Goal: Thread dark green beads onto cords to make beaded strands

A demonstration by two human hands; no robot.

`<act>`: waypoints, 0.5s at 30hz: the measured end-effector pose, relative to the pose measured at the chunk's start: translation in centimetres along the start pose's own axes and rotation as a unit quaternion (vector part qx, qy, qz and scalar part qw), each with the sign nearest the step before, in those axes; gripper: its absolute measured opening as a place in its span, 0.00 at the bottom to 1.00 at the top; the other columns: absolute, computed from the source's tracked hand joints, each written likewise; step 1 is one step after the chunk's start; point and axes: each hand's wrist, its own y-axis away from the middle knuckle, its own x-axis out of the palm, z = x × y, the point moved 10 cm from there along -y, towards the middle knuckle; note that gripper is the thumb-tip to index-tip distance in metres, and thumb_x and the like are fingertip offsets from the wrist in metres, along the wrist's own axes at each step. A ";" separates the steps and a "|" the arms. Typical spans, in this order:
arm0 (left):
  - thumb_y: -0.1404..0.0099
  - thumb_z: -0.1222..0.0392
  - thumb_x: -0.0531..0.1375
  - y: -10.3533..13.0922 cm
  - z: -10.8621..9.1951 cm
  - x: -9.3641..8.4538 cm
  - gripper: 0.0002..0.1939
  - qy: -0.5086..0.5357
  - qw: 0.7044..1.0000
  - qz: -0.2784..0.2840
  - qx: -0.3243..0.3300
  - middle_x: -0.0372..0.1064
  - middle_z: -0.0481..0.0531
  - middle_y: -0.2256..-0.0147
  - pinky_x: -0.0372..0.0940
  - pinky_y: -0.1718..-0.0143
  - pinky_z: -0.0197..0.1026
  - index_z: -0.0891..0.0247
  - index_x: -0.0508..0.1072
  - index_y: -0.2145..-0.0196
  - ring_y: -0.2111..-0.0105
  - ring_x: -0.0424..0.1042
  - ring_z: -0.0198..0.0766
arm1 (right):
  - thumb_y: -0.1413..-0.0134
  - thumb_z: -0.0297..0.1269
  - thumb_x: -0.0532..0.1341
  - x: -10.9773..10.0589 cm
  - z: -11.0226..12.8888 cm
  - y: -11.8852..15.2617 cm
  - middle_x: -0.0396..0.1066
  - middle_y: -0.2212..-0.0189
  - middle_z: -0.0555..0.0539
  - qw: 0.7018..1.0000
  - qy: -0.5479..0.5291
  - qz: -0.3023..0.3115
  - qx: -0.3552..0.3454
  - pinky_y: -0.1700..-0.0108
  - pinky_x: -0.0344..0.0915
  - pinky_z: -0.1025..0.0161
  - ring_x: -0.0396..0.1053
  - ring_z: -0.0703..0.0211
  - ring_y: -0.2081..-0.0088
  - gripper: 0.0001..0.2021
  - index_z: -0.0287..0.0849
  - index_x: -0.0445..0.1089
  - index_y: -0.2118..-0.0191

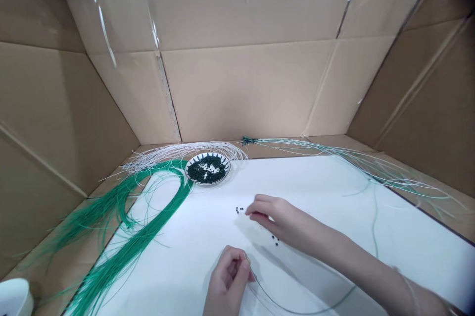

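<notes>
My left hand [230,279] is closed in a pinch at the front middle, with a thin green cord [272,301] between thumb and forefinger. The cord loops down to the right, passes by my right forearm and runs on toward the right side. Farther up the board, my right hand [272,214] has its fingers drawn together, and what lies between the tips, if anything, is hidden. Several small black beads [237,210] lie just left of those fingertips. A few more black beads [275,240] sit below the right hand.
A patterned plate [189,161] of dark beads with some white ones stands at the back. Around it lie a green cord bundle [148,237] and white cords [178,150]. Finished-looking strands [297,142] stretch along the back right. Cardboard walls [241,93] enclose the white board [166,276]. A white bowl [17,296] is front left.
</notes>
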 end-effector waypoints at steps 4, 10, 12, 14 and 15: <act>0.46 0.34 0.67 -0.2 0.4 0.0 0.27 0.012 1.000 -0.004 0.001 0.60 0.45 0.74 0.64 0.67 0.38 0.63 0.70 0.75 0.73 0.66 0.36 | 0.34 0.34 0.62 1.1 0.8 -8.8 0.75 0.55 0.45 0.996 0.078 0.050 -0.019 0.51 0.71 0.51 0.74 0.54 0.55 0.06 0.38 0.74 0.56; 0.50 0.30 0.66 -0.8 1.6 0.0 0.30 0.017 1.000 -0.006 -0.002 0.61 0.45 0.75 0.64 0.69 0.39 0.62 0.68 0.76 0.76 0.67 0.35 | 0.34 0.38 0.62 2.9 -1.5 -19.5 0.72 0.49 0.43 0.989 0.133 0.057 0.036 0.52 0.73 0.50 0.74 0.51 0.53 0.13 0.40 0.71 0.48; 0.51 0.27 0.65 -1.0 2.2 0.0 0.31 0.016 1.000 -0.008 -0.005 0.60 0.45 0.76 0.64 0.70 0.39 0.61 0.68 0.76 0.77 0.67 0.36 | 0.34 0.38 0.62 3.7 -1.9 -20.9 0.72 0.48 0.43 0.987 0.138 0.060 0.050 0.52 0.73 0.50 0.74 0.50 0.53 0.13 0.40 0.71 0.47; 0.52 0.25 0.64 -1.1 2.7 0.0 0.33 0.015 1.000 -0.011 -0.010 0.59 0.45 0.77 0.63 0.71 0.39 0.61 0.67 0.76 0.77 0.68 0.37 | 0.34 0.38 0.62 4.3 -2.3 -21.7 0.72 0.48 0.43 0.986 0.141 0.065 0.062 0.52 0.73 0.50 0.74 0.50 0.53 0.14 0.40 0.70 0.46; 0.53 0.24 0.63 -1.2 3.0 0.0 0.33 0.016 1.000 -0.013 -0.012 0.59 0.44 0.77 0.63 0.72 0.39 0.61 0.67 0.77 0.77 0.68 0.37 | 0.34 0.38 0.62 4.5 -2.6 -21.9 0.72 0.48 0.43 0.985 0.142 0.067 0.068 0.52 0.73 0.50 0.74 0.50 0.53 0.14 0.40 0.70 0.46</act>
